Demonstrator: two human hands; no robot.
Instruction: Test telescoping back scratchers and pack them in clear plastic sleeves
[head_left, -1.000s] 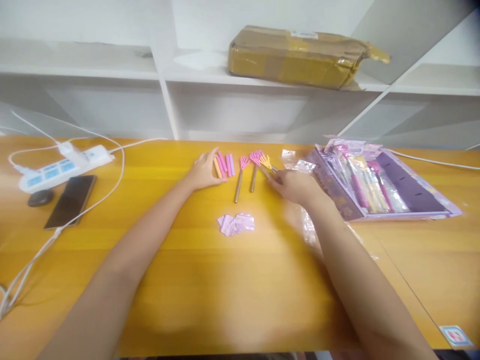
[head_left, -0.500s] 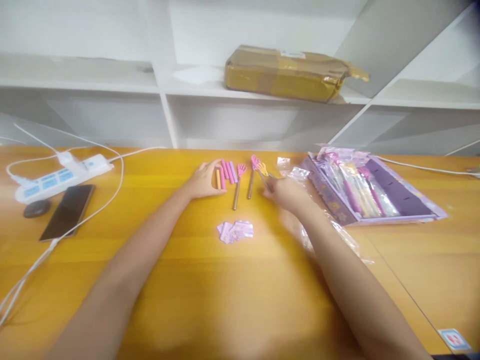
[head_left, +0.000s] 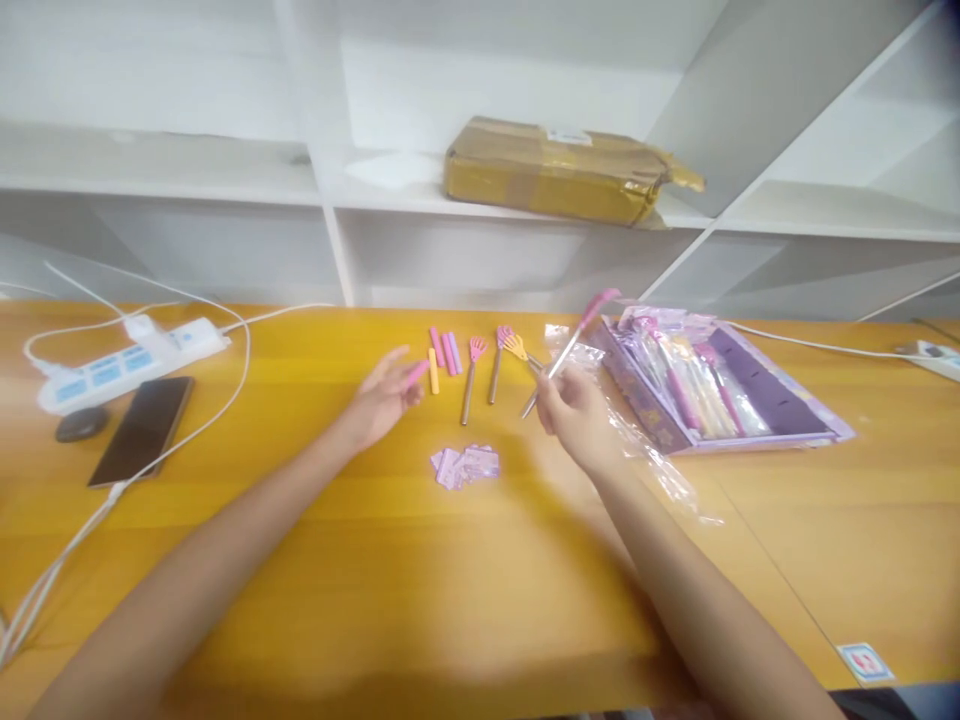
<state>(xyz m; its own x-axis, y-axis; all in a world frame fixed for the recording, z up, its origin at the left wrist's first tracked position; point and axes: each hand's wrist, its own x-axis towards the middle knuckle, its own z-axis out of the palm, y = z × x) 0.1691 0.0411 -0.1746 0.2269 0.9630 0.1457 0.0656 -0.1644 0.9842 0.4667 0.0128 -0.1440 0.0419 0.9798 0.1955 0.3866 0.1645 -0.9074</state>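
My left hand (head_left: 375, 408) is closed on a short pink handle tube (head_left: 415, 375), held between thumb and fingers just left of a yellow tube (head_left: 433, 372). Behind that lie several pink and purple tubes (head_left: 450, 353). In my right hand (head_left: 576, 415) is a back scratcher with a metal rod (head_left: 568, 351), its pink head raised toward the back right. On the table between my hands are two back scratchers with pink heads, one at the left (head_left: 468, 382) and one beside it (head_left: 496, 370), and a yellow-headed scratcher (head_left: 515, 346), whose rod runs toward my right hand.
Small purple cards (head_left: 466, 466) lie in front. To the right, clear plastic wrappers (head_left: 660, 475) lie beside an open purple box (head_left: 795, 400) of wrapped scratchers. A power strip (head_left: 135, 365), phone (head_left: 142, 430) and cables are left. A taped carton (head_left: 555, 170) sits on the shelf.
My left hand has drawn back left with a pink tube from the group. My right hand has lifted a pink-headed back scratcher, its head now pointing up. The view has shifted slightly.
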